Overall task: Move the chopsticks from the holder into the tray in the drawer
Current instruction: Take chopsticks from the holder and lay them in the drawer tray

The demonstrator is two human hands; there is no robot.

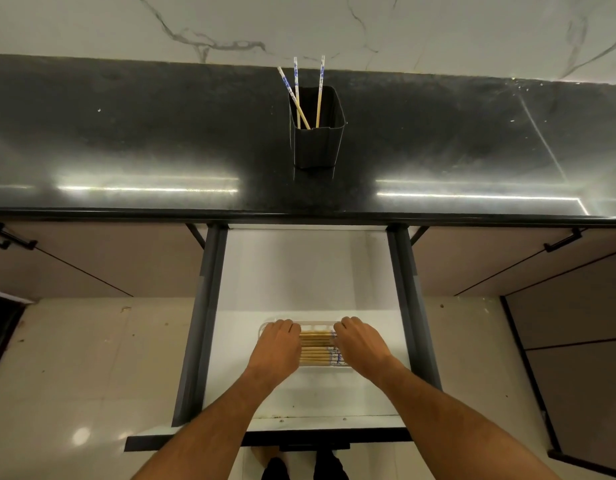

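Observation:
A black square holder stands on the dark countertop, with three chopsticks with blue-and-white tops leaning in it. Below, the white drawer is pulled out. A clear tray sits in its front half with several wooden chopsticks lying side by side across it. My left hand rests palm down on the tray's left end and my right hand on its right end, fingers on the chopsticks' ends. The chopstick ends are hidden under both hands, so a grip is not visible.
The glossy black countertop runs the full width with a marble wall behind. Grey drawer rails flank the drawer, closed cabinet doors with black handles lie to each side, and an open door hangs at the right. A tiled floor lies below.

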